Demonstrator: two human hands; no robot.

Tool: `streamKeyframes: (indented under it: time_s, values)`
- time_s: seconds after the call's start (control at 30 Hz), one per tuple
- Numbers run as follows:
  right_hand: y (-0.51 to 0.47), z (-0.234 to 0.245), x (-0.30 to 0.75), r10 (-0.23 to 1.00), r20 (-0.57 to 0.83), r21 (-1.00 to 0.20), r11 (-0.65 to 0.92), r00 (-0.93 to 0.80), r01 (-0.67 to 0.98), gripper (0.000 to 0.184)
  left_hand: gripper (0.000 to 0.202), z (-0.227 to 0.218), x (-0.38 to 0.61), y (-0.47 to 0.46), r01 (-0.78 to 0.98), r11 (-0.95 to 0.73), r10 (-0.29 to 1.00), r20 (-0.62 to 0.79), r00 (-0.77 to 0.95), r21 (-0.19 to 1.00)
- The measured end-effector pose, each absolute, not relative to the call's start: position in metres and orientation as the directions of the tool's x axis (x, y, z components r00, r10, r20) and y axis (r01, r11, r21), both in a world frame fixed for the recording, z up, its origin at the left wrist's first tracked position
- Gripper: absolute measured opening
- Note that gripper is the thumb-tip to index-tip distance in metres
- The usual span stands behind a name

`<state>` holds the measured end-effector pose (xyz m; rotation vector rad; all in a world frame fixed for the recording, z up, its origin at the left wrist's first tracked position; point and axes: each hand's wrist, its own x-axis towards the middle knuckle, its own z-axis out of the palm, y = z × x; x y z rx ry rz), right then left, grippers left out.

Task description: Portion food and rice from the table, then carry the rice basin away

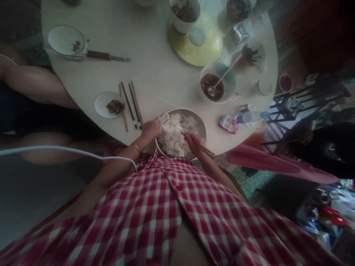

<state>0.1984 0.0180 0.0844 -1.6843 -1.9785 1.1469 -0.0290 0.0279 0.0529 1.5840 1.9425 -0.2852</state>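
A wide metal pot (205, 130) of cooked white rice (174, 138) is at the table's near edge, close to my checked shirt. My left hand (152, 128) is closed at the pot's left rim, on a small white object (164, 118) whose kind I cannot make out. In my right hand (195, 144), a pair of wooden chopsticks (206, 150) is gripped over the rice, tips near its middle. To the left lie more chopsticks (129, 105) and a small white dish (100, 105) with dark food.
A soup bowl (232, 88) with a ladle stands ahead right; a pink packet (229, 124) and a plastic bottle (249, 117) lie nearer. Further back are a yellow lid (180, 50), a knife (100, 55) and a bowl (65, 40). Another person's leg (41, 83) is at left.
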Motion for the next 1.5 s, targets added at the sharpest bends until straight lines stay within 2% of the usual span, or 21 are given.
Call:
streamKeyframes:
  time_s: [0.13, 0.23, 0.33, 0.47, 0.57, 0.63, 0.77, 0.83, 1.03, 1.23, 1.33, 1.5]
  values:
    - [0.029, 0.100, 0.232, 0.971, -0.112, -0.648, 0.089, -0.211, 0.756, 0.039, 0.039, 0.053, -0.030, 0.028, 0.946, 0.251, 0.816, -0.570, -0.092, 0.207]
    - [0.045, 0.088, 0.243, 0.980, -0.090, -0.641, 0.080, -0.178, 0.763, 0.038, 0.041, 0.051, -0.030, 0.028, 0.947, 0.244, 0.816, -0.571, -0.086, 0.207]
    - [0.056, 0.066, 0.239, 0.973, -0.213, -0.691, -0.083, -0.092, 0.718, 0.038, 0.040, 0.051, -0.030, 0.028, 0.948, 0.249, 0.814, -0.573, -0.093, 0.199]
    - [0.055, 0.045, 0.222, 0.902, -0.431, -0.776, -0.350, -0.035, 0.525, 0.041, 0.039, 0.052, -0.029, 0.028, 0.946, 0.259, 0.815, -0.570, -0.105, 0.196]
    - [0.044, 0.045, 0.203, 0.879, -0.476, -0.779, -0.401, -0.038, 0.482, 0.044, 0.039, 0.054, -0.028, 0.029, 0.946, 0.260, 0.814, -0.571, -0.106, 0.195]
    - [0.033, 0.051, 0.189, 0.882, -0.464, -0.762, -0.346, -0.088, 0.547, 0.043, 0.038, 0.055, -0.028, 0.029, 0.948, 0.255, 0.816, -0.569, -0.104, 0.192]
    - [0.018, 0.075, 0.176, 0.899, -0.330, -0.753, -0.067, -0.287, 0.654, 0.035, 0.038, 0.053, -0.029, 0.029, 0.950, 0.252, 0.822, -0.560, -0.109, 0.184]
    - [0.018, 0.088, 0.184, 0.910, -0.280, -0.724, 0.009, -0.306, 0.689, 0.032, 0.039, 0.052, -0.030, 0.028, 0.950, 0.250, 0.824, -0.556, -0.107, 0.189]
    - [0.037, 0.119, 0.225, 0.953, -0.226, -0.647, 0.008, -0.202, 0.762, 0.034, 0.040, 0.051, -0.029, 0.028, 0.944, 0.257, 0.822, -0.561, -0.102, 0.205]
    - [0.052, 0.130, 0.233, 0.953, -0.200, -0.672, 0.036, -0.228, 0.740, 0.039, 0.040, 0.052, -0.028, 0.028, 0.946, 0.254, 0.824, -0.557, -0.103, 0.202]
    - [0.060, 0.123, 0.238, 0.964, -0.155, -0.676, 0.055, -0.215, 0.735, 0.038, 0.040, 0.053, -0.029, 0.028, 0.941, 0.263, 0.823, -0.559, -0.103, 0.215]
    - [0.070, 0.092, 0.250, 0.977, -0.110, -0.616, 0.075, -0.180, 0.784, 0.037, 0.040, 0.054, -0.029, 0.027, 0.935, 0.269, 0.822, -0.561, -0.099, 0.230]
